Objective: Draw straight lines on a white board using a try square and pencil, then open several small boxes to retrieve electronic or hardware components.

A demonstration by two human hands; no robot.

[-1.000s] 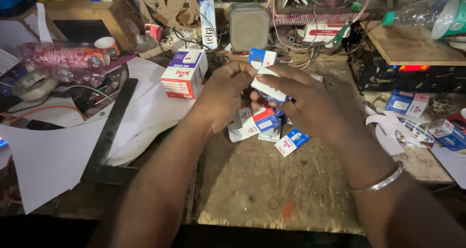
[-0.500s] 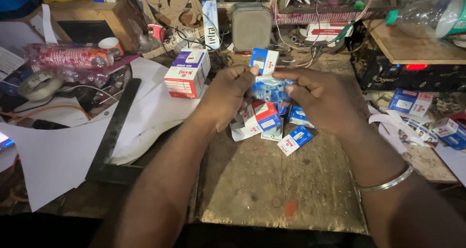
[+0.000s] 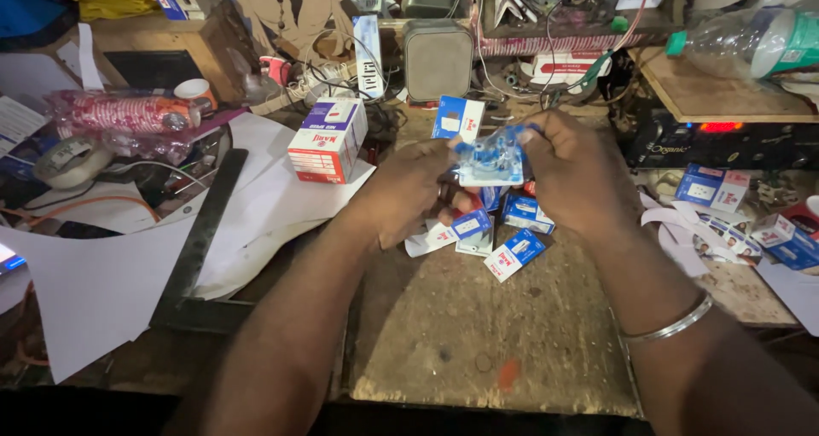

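Note:
Both hands are raised together over the middle of a worn wooden workbench (image 3: 478, 334). My left hand (image 3: 409, 188) and my right hand (image 3: 573, 176) pinch the two sides of a small blue and white packet (image 3: 490, 159) with a clear front. Under them lies a loose pile of small blue, red and white cartons (image 3: 499, 231). One blue carton (image 3: 457, 117) stands upright just behind the packet. A metal bangle (image 3: 670, 323) circles my right wrist.
A red and white box (image 3: 328, 139) stands to the left on white paper sheets (image 3: 102, 274), beside a dark metal square ruler (image 3: 200, 240). More small cartons (image 3: 734, 206) lie at the right. A grey speaker (image 3: 438, 59), wires and a plastic bottle (image 3: 751, 39) crowd the back.
The hands have lifted the packet up and away from the pile, and it is now held flat between both hands facing me.

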